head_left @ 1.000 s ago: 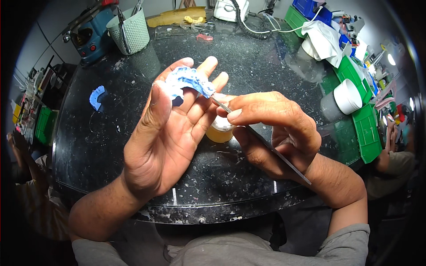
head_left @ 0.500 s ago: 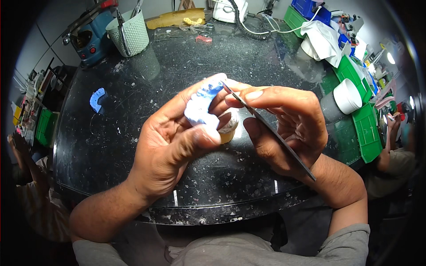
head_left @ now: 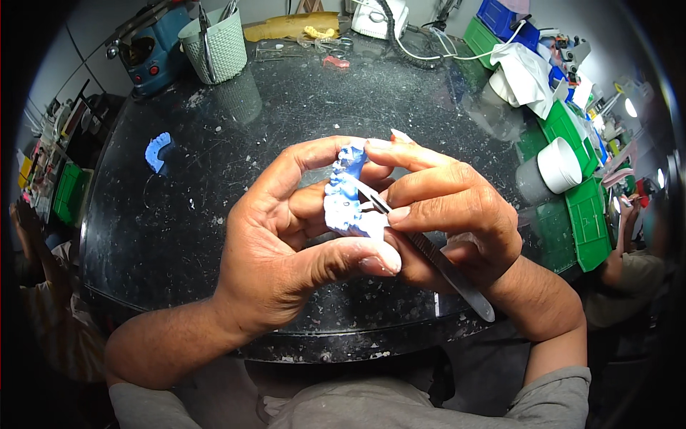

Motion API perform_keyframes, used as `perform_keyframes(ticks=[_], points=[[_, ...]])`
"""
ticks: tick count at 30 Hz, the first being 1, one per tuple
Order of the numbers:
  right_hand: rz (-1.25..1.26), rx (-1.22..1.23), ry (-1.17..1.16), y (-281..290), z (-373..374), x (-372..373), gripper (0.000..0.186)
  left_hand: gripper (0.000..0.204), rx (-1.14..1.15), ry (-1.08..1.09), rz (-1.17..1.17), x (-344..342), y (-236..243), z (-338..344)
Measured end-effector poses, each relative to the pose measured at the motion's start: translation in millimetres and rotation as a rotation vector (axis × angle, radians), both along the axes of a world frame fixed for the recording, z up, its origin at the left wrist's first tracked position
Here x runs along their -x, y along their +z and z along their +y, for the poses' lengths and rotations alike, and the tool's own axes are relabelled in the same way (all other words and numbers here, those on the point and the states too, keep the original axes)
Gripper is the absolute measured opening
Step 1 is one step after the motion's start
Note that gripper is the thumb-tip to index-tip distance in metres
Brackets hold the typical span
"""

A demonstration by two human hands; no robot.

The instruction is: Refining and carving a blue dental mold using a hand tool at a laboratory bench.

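Note:
My left hand (head_left: 286, 236) is closed around a blue dental cast (head_left: 346, 189), fingers at its far end and thumb along its near end. The row of teeth on the cast faces left. In my right hand (head_left: 457, 214) is a scalpel (head_left: 436, 261) with a flat, ridged metal handle that slants down to the right. Its pointed end touches or nearly touches the inner side of the cast. Fingertips of my right hand also rest by the far end of the cast. A second blue dental cast (head_left: 157, 151) lies apart on the black table to the left.
The black table (head_left: 236, 157) bears a pale basket (head_left: 239, 57) of tools, a blue machine (head_left: 146, 71), a small pink piece (head_left: 336, 62) and a white device (head_left: 375, 18) with a cable. At right are a white tub (head_left: 559, 166) and green bins (head_left: 589, 225). Other people sit at both sides.
The cast has turned more upright in my left hand. My right hand has come closer, and the scalpel's tip has shifted from the cast's far end to its inner middle.

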State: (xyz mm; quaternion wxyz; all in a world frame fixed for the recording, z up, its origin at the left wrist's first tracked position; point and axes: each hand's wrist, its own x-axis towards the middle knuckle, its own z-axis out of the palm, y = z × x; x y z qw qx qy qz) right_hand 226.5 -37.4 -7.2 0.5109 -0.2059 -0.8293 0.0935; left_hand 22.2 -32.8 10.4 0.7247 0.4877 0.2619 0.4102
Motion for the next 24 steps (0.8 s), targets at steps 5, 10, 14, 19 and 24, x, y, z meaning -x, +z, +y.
perform_keyframes(ticks=[5, 10, 14, 19, 24], points=[[-0.054, 0.026, 0.002, -0.9, -0.8, -2.7, 0.036, 0.096, 0.003, 0.003, -0.011, 0.7, 0.0, -0.5], [-0.066, 0.023, -0.003, -0.4, -0.2, -3.0, 0.037, 0.094, -0.020, 0.002, -0.025, 2.2, -3.0, -0.3], [-0.077, 0.021, 0.001, -1.5, 0.3, -3.4, 0.037, 0.094, -0.033, -0.018, -0.004, 3.3, -3.3, 1.0], [-0.093, 0.001, 0.000, -1.6, 1.5, -3.6, 0.038, 0.092, -0.033, -0.015, -0.022, 2.7, -3.5, 0.7], [-0.096, 0.007, 0.010, -0.2, 1.2, -2.2, 0.037, 0.092, -0.003, -0.022, -0.025, 3.0, -1.5, -0.2]])
